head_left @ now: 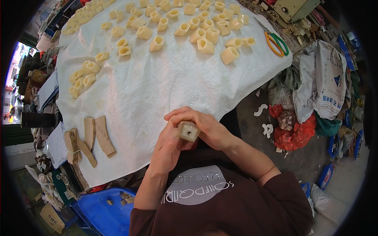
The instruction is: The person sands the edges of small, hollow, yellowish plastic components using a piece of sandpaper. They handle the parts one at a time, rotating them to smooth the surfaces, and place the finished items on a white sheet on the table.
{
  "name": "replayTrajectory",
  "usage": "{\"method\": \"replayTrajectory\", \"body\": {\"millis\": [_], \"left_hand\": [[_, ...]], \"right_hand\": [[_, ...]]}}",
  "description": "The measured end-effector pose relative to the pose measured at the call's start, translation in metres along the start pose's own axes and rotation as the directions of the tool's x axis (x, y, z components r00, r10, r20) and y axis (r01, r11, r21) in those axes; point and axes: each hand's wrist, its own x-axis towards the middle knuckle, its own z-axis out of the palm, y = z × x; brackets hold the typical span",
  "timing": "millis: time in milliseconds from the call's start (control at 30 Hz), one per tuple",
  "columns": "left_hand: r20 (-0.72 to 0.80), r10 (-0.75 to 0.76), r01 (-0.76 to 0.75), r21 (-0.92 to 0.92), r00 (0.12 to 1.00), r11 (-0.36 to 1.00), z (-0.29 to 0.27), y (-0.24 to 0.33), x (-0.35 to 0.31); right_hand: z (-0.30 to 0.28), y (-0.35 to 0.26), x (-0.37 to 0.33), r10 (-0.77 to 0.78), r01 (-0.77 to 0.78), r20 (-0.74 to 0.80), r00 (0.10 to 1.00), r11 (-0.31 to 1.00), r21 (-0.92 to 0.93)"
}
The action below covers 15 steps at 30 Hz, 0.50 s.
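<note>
Close to my body at the table's front edge, I hold a pale, greyish faceted block with a small dark hole in its end. My left hand wraps its near left side. Over its top and right side curls my right hand. Fingers of both hands are closed round it, and its lower part is hidden. Beyond my hands, many hollow cream-yellow faceted pieces stand and lie on the white cloth. Brown cardboard strips lie to the left, some bundled with a band.
Scissors with orange and green handles lie at the cloth's right edge. White sacks and red plastic bags stand on the right. A blue bin holds small brown pieces at lower left. Papers rest by the left edge.
</note>
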Motion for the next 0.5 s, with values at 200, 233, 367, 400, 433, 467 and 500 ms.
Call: {"method": "replayTrajectory", "body": {"millis": [200,233,367,400,433,467,500], "left_hand": [[-0.029,0.096,-0.092,0.134,0.995,0.987,-0.002,-0.007,0.001],[-0.058,0.125,-0.115,0.155,0.990,0.981,0.001,-0.009,0.000],[-0.149,0.182,-0.146,0.226,0.972,0.963,0.009,-0.015,0.000],[-0.135,0.192,-0.155,0.246,0.972,0.957,0.004,-0.015,-0.002],[-0.121,0.202,-0.164,0.270,0.972,0.949,-0.002,-0.016,-0.003],[-0.087,0.207,-0.183,0.230,0.974,0.956,-0.005,-0.014,-0.004],[-0.062,0.216,-0.201,0.192,0.974,0.961,-0.010,-0.011,-0.006]], "right_hand": [[0.002,0.006,0.000,-0.123,0.123,0.008,0.992,0.991,0.045],[0.005,0.008,0.000,-0.195,0.193,-0.009,0.981,0.978,-0.083],[0.010,0.012,0.004,-0.337,0.317,-0.021,0.941,0.905,-0.284],[0.012,0.014,0.006,-0.296,0.279,-0.036,0.955,0.930,-0.240],[0.011,0.016,0.007,-0.252,0.241,-0.038,0.967,0.952,-0.188],[0.010,0.018,0.008,-0.204,0.198,-0.035,0.978,0.971,-0.135],[0.014,0.017,0.008,-0.104,0.097,-0.062,0.993,0.990,-0.103]]}}
